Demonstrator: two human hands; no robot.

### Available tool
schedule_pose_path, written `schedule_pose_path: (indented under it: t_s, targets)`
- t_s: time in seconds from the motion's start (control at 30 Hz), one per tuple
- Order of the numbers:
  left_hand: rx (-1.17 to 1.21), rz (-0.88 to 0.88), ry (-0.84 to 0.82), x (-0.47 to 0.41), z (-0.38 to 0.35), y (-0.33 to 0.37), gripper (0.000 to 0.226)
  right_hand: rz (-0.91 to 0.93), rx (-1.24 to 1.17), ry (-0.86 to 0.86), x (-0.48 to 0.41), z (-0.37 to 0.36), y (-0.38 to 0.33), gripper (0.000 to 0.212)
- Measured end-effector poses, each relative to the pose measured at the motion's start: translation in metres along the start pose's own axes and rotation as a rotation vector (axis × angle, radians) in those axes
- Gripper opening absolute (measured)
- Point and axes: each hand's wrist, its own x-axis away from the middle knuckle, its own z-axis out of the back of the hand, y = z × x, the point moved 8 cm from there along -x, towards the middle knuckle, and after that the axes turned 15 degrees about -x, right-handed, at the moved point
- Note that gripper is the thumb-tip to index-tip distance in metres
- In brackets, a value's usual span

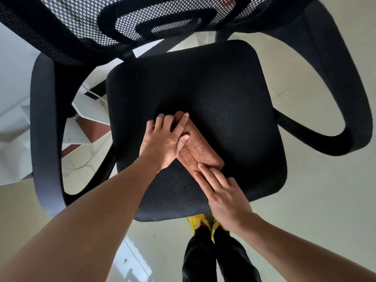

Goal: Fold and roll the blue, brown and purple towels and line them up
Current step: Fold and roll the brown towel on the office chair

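Observation:
A brown towel (200, 148), folded into a narrow strip, lies slanted on the black mesh seat (234, 102) of an office chair. My left hand (165, 139) rests flat on the strip's far left end, its fingers spread over the edge and its thumb on the cloth. My right hand (221, 190) presses straight fingertips on the strip's near right end. No blue or purple towel is in view.
The chair's mesh backrest (154, 19) rises at the top, with black armrests on the left (43, 129) and right (333, 78). White furniture (89, 110) stands behind the chair on the left. My legs and yellow-trimmed shoes (205, 224) are under the seat's front edge.

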Motion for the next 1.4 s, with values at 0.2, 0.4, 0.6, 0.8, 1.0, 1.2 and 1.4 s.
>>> schedule_pose_path:
  t_s: [0.2,0.4,0.6,0.8,1.0,1.2,1.4]
  targets:
    - [-0.03,-0.122,-0.012,-0.007,0.025,-0.007,0.065,0.028,-0.112,0.133,0.0,0.028,-0.012,0.045]
    - [-0.1,-0.373,-0.088,-0.016,0.046,-0.006,0.075,-0.204,-0.191,0.29,-0.029,0.066,0.012,0.052]
    - [-0.266,-0.437,-0.262,0.003,0.05,0.02,0.061,-0.307,-0.169,0.194,-0.012,0.049,0.007,0.064]
    - [-0.17,-0.479,-0.227,0.064,0.086,0.053,0.051,-0.307,-0.123,0.243,0.068,0.096,0.018,0.047]
    - [-0.032,-0.511,-0.065,0.095,0.194,0.134,0.044,-0.385,-0.08,0.364,0.187,0.182,0.05,0.043]
    - [-0.06,-0.588,0.057,0.112,0.288,0.237,0.051,-0.387,-0.163,0.477,0.303,0.236,0.095,0.045]
    - [-0.127,-0.677,0.199,0.129,0.402,0.387,0.055,-0.468,-0.098,0.553,0.465,0.294,0.166,0.044]
